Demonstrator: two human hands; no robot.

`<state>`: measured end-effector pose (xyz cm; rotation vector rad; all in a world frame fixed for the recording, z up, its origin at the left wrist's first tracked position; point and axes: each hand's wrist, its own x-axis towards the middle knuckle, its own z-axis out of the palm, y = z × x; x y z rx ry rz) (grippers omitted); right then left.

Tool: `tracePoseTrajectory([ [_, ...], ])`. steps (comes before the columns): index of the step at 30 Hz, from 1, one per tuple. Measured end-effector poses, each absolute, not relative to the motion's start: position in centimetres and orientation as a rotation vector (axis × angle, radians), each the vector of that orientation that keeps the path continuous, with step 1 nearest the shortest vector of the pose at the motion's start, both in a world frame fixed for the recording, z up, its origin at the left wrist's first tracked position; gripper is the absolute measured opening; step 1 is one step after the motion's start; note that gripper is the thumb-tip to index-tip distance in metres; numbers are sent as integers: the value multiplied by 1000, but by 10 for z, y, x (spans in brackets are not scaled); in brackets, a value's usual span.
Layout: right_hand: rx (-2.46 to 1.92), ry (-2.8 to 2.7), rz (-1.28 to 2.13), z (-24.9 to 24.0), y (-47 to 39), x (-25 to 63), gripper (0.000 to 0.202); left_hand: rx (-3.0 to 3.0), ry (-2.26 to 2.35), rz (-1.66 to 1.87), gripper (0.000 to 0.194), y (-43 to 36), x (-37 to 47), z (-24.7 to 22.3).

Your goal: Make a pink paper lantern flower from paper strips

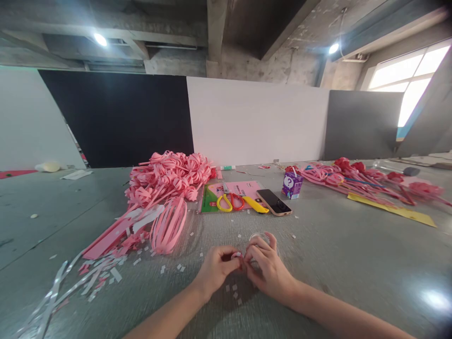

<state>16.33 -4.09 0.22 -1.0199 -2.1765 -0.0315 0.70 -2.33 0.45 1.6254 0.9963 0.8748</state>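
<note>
My left hand point(218, 266) is closed in a pinch, with a small whitish-pink piece point(236, 254) at its fingertips. Close against it, my right hand point(266, 266) is also closed, thumb and index finger pressed together. A clear ring, which looks like a roll of clear tape point(259, 235), shows around and behind the right fingers. Small white paper bits point(235, 295) lie on the grey table below both hands. Beyond them, yellow-and-red-handled scissors point(230, 202) and a yellow utility knife point(255, 205) rest on a pink and green packet point(209, 202).
A heap of pink paper-strip flowers point(169, 176) lies left, with pink strips and white scraps point(115, 274) in front. A phone point(274, 202) and a purple box point(292, 186) stand ahead to the right. Further right are more paper flowers point(356, 175) and a yellow strip point(391, 209). Panels point(257, 122) stand behind.
</note>
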Motion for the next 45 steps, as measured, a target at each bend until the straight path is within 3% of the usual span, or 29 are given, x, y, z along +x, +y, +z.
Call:
tracePoseTrajectory([
  [7, -994, -2130, -173, -1, -44, 162, 13, 1332, 927, 975, 17, -23, 8, 8],
  [13, -992, -2041, -68, 1, -44, 168, 13, 1168, 892, 1129, 20, -18, 3, 4],
  [19, -1162, -1891, -23, -12, -30, 172, 31, 1152, 871, 1144, 18, -17, 3, 1],
  [33, -1254, -1840, 56, -19, -23, 174, 36, 959, 749, 1149, 13, -16, 4, 3],
  [40, -1275, -1910, 74, -26, -23, 172, 54, 1013, 751, 1134, 11, -17, 3, 1],
  [45, -1278, -1876, -50, -34, -19, 173, 28, 1060, 768, 1116, 11, -17, 3, 0],
])
